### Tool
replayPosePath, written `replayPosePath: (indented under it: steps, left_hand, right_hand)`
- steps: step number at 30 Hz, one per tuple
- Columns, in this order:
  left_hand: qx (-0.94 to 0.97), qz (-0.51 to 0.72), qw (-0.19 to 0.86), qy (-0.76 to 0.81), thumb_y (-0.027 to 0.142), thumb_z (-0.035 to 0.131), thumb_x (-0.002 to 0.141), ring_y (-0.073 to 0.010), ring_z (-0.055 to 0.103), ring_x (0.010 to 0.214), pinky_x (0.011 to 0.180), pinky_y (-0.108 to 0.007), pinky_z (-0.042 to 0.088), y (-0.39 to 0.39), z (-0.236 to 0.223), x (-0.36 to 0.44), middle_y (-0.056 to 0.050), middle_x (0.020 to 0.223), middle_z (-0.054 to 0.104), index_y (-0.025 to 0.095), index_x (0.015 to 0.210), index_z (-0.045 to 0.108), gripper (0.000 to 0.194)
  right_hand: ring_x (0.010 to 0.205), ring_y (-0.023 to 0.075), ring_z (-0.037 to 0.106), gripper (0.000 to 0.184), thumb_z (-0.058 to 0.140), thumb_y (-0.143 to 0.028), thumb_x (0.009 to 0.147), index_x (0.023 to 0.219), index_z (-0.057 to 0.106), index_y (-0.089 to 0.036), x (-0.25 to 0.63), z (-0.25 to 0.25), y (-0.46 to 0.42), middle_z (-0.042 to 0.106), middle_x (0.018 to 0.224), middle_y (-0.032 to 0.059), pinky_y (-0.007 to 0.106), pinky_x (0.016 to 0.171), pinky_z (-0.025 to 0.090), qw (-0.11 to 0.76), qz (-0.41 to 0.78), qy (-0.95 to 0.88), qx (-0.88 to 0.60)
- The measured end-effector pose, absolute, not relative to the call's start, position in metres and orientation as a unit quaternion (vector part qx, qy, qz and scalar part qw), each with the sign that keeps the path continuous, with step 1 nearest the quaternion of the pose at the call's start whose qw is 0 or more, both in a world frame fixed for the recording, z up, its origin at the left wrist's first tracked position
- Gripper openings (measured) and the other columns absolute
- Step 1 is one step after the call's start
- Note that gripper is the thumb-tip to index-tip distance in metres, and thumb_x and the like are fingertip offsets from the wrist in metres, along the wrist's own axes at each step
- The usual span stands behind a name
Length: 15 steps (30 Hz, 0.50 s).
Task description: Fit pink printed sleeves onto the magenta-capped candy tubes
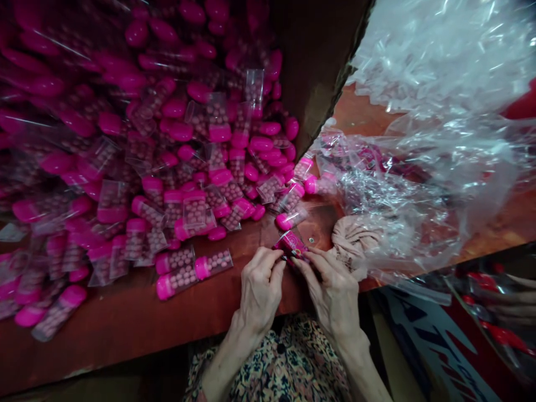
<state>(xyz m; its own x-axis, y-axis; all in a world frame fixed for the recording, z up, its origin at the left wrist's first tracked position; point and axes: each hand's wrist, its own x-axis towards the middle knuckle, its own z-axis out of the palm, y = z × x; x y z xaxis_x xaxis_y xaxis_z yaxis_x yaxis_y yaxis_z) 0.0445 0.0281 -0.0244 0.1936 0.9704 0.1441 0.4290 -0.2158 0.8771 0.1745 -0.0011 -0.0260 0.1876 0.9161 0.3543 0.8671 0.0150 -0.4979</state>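
Observation:
Both my left hand (pixel 262 287) and my right hand (pixel 330 293) pinch a small pink printed packet (pixel 291 248) at the table's near edge, and its details are partly hidden by my fingers. Just beyond my hands lie several clear tubes with bright pink caps (pixel 195 273), filled with pale pink beads. Many more, some in clear plastic sleeves, form a large heap (pixel 167 128) to the left and far side. A gathered beige fabric bundle (pixel 354 240) touches the back of my right hand.
A crumpled clear plastic sheet (pixel 419 173) fills the right side, and a brown cardboard panel (pixel 314 61) stands beyond the heap. The table (pixel 125 318) is reddish-brown. A printed carton (pixel 435 346) and red-marked items sit low at the right.

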Motion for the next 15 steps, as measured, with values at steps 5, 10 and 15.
replayPosePath:
  steps: [5, 10, 15]
  left_hand:
    - [0.708, 0.357, 0.326, 0.515, 0.009, 0.05, 0.083, -0.0163, 0.058, 0.079, 0.074, -0.029, 0.048, 0.029, -0.0294, 0.0515, -0.006, 0.086, 0.061, 0.013, 0.095, 0.062, 0.018]
    - [0.715, 0.344, 0.317, 0.52, 0.009, 0.049, 0.083, -0.0162, 0.058, 0.077, 0.072, -0.029, 0.047, 0.0325, -0.0302, 0.054, -0.004, 0.083, 0.059, 0.015, 0.09, 0.062, 0.015]
    - [0.717, 0.339, 0.312, 0.524, 0.009, 0.05, 0.083, -0.0162, 0.058, 0.077, 0.072, -0.029, 0.047, 0.0331, -0.0301, 0.0538, -0.004, 0.084, 0.059, 0.015, 0.09, 0.061, 0.015]
  right_hand:
    - [0.082, 0.02, 0.065, 0.026, 0.048, -0.034, 0.089, 0.089, 0.068, -0.017, 0.1762, -0.0302, -0.003, 0.067, 0.098, 0.0107, 0.037, 0.075, 0.054, 0.34, 0.055, -0.629, -0.697]
    - [0.083, 0.0197, 0.065, 0.027, 0.045, -0.031, 0.091, 0.092, 0.067, -0.016, 0.1737, -0.0297, -0.0024, 0.065, 0.098, 0.0117, 0.034, 0.073, 0.054, 0.336, 0.042, -0.64, -0.69]
    - [0.082, 0.0193, 0.065, 0.03, 0.04, -0.032, 0.092, 0.091, 0.066, -0.017, 0.1713, -0.0277, -0.0014, 0.065, 0.098, 0.011, 0.034, 0.071, 0.054, 0.321, 0.018, -0.642, -0.696]
